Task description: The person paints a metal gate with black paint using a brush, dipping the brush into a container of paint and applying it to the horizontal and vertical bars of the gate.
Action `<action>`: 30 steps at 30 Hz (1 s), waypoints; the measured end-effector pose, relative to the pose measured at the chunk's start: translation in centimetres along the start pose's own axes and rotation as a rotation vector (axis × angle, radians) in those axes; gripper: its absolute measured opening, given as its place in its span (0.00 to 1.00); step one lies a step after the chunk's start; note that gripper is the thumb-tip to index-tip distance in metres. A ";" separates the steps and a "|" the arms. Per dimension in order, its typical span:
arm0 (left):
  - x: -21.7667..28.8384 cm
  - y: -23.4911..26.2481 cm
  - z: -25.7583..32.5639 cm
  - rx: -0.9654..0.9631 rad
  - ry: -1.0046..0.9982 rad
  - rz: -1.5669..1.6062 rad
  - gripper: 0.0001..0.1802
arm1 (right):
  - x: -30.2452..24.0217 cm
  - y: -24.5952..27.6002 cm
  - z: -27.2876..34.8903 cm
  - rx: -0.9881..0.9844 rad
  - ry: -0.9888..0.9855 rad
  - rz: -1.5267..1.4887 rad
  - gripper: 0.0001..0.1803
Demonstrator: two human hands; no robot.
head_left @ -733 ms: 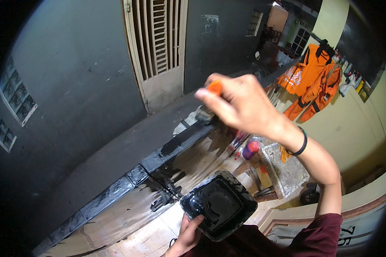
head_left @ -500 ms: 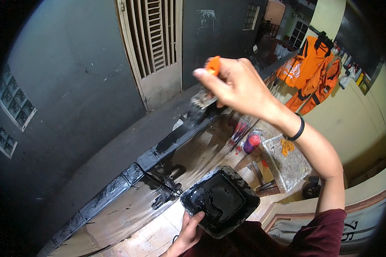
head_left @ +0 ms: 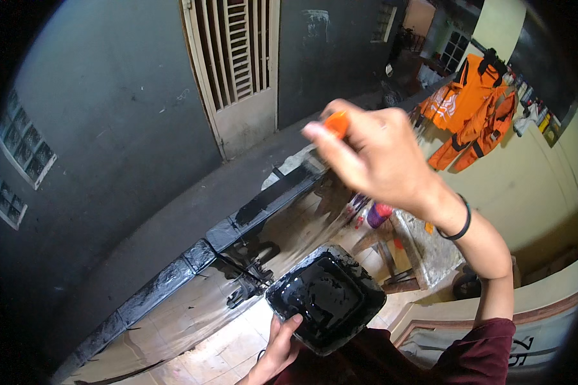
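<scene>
My right hand (head_left: 382,157) is closed around the orange handle of a paintbrush (head_left: 336,124). Most of the brush is hidden behind the fingers; its bristle end appears to touch the top of a low wall (head_left: 279,192), near the wall's far part. Wet-looking black paint covers much of that narrow ledge. Close to my body, my left hand (head_left: 282,346) grips a square black tub (head_left: 366,276) by its left side, the thumb over the rim. Glossy black paint (head_left: 324,292) lies inside the tub, and dried grey smears coat its edges.
Beyond the low wall is a passage with a dark grey wall (head_left: 122,83) and a slatted door (head_left: 244,122). Orange clothing (head_left: 472,109) hangs at the right. A paint-spattered board (head_left: 427,250) and a purple-red bundle (head_left: 380,215) lie below my right arm. A bicycle (head_left: 247,279) stands beneath the ledge.
My right hand has moved down and a little right with the paintbrush, covering more of the brush. The tub stays almost where it was. The view has shifted slightly.
</scene>
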State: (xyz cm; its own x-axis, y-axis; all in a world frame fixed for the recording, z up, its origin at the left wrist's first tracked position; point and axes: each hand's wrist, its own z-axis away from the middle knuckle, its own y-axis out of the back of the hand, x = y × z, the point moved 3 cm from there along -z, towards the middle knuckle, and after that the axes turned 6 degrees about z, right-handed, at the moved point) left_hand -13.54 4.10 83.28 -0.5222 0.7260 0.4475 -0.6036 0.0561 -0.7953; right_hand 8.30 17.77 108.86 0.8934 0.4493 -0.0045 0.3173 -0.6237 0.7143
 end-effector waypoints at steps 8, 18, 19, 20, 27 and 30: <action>0.1 -0.4 -0.2 -0.019 -0.020 0.005 0.36 | 1.9 -2.4 0.1 -0.194 -0.429 -0.642 0.19; 0.4 -0.8 0.3 0.047 -0.069 0.000 0.35 | 1.6 0.7 -3.1 -0.487 -0.126 -0.594 0.14; 0.7 -1.1 0.3 0.029 -0.059 0.000 0.35 | 0.2 0.4 -3.7 -0.488 0.014 -0.569 0.16; 0.7 -1.3 0.3 0.010 -0.045 -0.003 0.35 | -0.7 0.0 -4.3 -0.355 0.311 -0.499 0.11; 0.0 0.0 0.0 0.031 -0.071 0.012 0.33 | 2.4 -0.9 -2.4 -0.578 -0.228 -0.768 0.13; 0.0 -0.2 0.0 0.063 -0.080 0.026 0.33 | 4.7 1.0 -1.7 -0.578 -0.267 -0.708 0.12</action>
State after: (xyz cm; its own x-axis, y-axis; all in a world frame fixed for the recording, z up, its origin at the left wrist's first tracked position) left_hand -13.40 4.02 83.48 -0.5829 0.6697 0.4601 -0.6244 -0.0068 -0.7811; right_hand 12.22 20.36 110.77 0.6196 0.3957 -0.6779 0.6705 0.1823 0.7192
